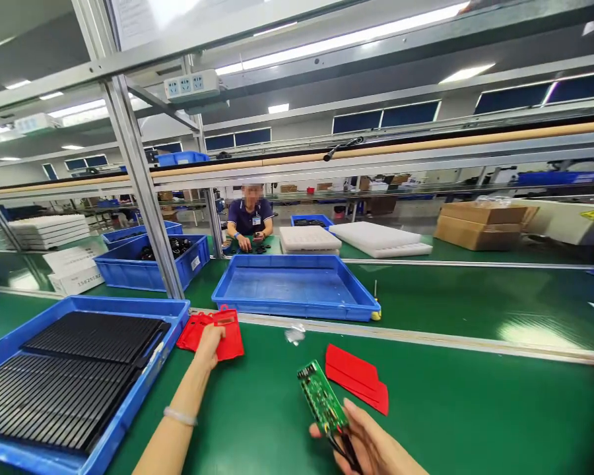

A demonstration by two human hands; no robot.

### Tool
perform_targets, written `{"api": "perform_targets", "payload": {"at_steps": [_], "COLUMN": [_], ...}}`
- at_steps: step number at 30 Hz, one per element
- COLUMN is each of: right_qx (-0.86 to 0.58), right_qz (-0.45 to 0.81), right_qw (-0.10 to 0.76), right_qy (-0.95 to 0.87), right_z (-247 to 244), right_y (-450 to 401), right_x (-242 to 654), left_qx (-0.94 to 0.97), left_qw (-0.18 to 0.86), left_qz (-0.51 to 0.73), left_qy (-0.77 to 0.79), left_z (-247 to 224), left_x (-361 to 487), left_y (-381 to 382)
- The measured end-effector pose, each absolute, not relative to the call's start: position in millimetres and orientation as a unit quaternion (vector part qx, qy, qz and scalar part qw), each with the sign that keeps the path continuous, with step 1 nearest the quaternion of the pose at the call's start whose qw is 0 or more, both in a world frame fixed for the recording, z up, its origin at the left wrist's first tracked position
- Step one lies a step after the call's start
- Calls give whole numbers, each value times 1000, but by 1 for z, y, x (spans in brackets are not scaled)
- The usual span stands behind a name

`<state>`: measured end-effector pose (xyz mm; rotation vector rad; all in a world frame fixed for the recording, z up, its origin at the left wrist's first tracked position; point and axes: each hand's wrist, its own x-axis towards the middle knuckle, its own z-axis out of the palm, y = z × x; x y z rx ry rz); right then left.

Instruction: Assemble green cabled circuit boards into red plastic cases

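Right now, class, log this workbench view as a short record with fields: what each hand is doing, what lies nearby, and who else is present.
Left hand: left hand reaches out and touches a stack of red tabbed cards
Right hand: right hand holds a green circuit board with dark wires trailing from it
Beside the board: flat red sheets on the green table
Far left: blue bin of black trays
Ahead: empty blue tray
Other person: seated co-worker across the line

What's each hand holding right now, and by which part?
The right hand holds the green circuit board by its near end, where the wires leave. The left hand rests on the red pieces; whether it grips one cannot be told.
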<state>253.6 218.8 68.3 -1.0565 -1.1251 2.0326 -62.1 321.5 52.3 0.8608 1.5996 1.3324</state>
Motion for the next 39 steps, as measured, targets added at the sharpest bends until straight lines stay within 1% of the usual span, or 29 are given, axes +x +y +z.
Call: {"api": "perform_targets", "payload": {"at_steps": [2,4,7,10,12,16,20,23,25,27,30,32,34,36,39], "right_qx": [-421,-438,-441,-449,-450,-427,-416,-422,-426,-422,-436,-427,-377,-329,-321], "right_qz": [684,571,368,232,182,101,66,72,107,189,386,526,629,677,690], "right_qw": [275,264,283,281,277,280,263,246,246,265,312,303,277,278,304], "right_qy": [-529,-643,-768,-816,-829,-854,-868,-869,-864,-846,-751,-670,-621,-597,-573], "right_z": [71,75,75,60,48,30,22,17,17,19,26,31,34,35,31], "right_y": [228,239,253,259,258,250,243,240,239,240,245,248,250,251,249], "right_x": [254,254,250,244,241,235,230,229,231,235,240,241,240,239,236], "left_qx": [314,289,264,239,224,204,195,185,182,189,217,233,241,242,247], "left_qw": [525,587,639,692,704,672,643,631,630,630,634,649,673,690,695], "left_qz": [557,577,605,639,651,680,704,713,710,705,693,678,655,635,623], "left_qy": [562,489,395,236,174,211,229,244,257,266,265,255,247,249,262], "left_z": [52,52,49,41,34,24,21,21,21,23,27,30,33,33,32], "left_x": [-30,5,49,77,88,97,98,98,98,97,96,96,96,96,96], "left_y": [314,305,288,269,258,247,247,247,247,246,245,243,240,238,235]}}
